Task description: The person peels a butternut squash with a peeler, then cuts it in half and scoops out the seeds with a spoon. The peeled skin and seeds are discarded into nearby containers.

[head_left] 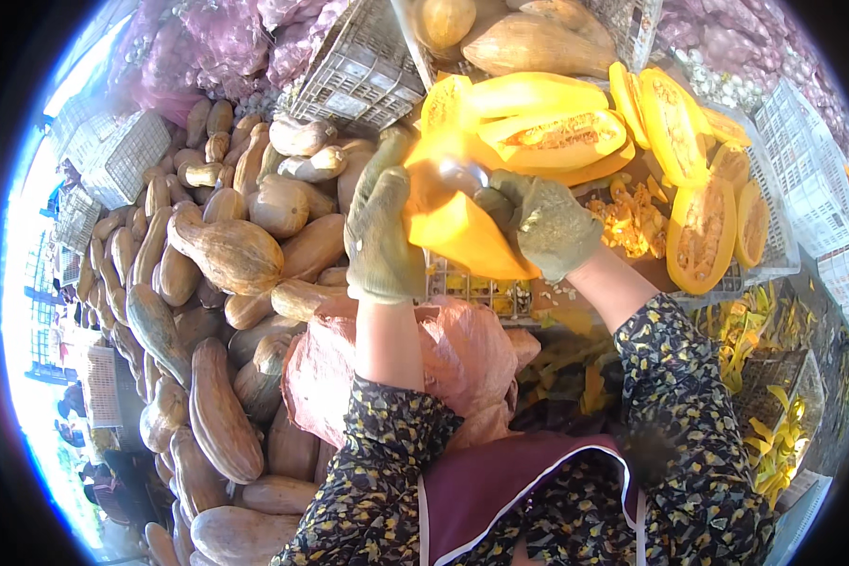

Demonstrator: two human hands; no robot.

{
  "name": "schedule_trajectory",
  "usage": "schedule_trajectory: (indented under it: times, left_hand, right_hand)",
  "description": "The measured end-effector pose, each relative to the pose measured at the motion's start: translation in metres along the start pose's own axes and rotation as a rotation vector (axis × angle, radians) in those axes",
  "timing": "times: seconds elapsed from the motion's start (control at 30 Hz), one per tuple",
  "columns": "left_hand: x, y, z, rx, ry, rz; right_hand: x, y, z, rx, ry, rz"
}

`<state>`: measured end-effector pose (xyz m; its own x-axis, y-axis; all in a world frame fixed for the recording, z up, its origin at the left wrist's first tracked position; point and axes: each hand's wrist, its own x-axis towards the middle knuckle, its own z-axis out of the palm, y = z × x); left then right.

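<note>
My left hand (382,236), in a dirty green work glove, grips the left side of a peeled orange squash half (462,236). Gloved the same way, my right hand (549,226) is closed around a shiny metal spoon (462,175), its bowl at the hollow of the squash; glare hides its exact edge. Just beyond lie several peeled yellow squash halves (557,137) with seeds still in the cavities. Another seeded half (700,236) leans at the right. Scooped orange pulp and seeds (629,222) lie in a heap right of my right hand.
Unpeeled tan squashes (226,250) are piled along my left. Plastic crates (358,71) stand at the back, with more crates (802,160) at the right. Yellow peelings (783,443) fill a crate at lower right. A pink sack (443,349) lies before me; purple mesh bags (203,52) sit behind.
</note>
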<state>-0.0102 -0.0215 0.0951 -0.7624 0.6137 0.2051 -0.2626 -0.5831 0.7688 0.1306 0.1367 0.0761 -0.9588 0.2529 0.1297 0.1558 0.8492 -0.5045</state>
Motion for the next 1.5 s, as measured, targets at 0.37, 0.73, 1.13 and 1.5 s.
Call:
schedule_trajectory:
  times: [0.37,0.73,1.13,1.5]
  left_hand:
    - [-0.003,-0.001,0.008,-0.030,-0.067,0.007]
    - [-0.003,0.004,0.009,-0.058,-0.216,-0.009]
    - [-0.014,0.008,-0.012,0.018,-0.121,-0.016]
    - [-0.016,0.012,-0.011,0.178,-0.214,-0.013]
  right_hand:
    - [-0.005,-0.014,-0.013,0.164,0.023,0.147]
    - [-0.006,-0.010,-0.016,0.032,0.092,0.023]
    - [0.003,-0.018,-0.007,0.410,-0.256,0.034]
    - [-0.062,0.039,0.031,0.238,0.302,0.083]
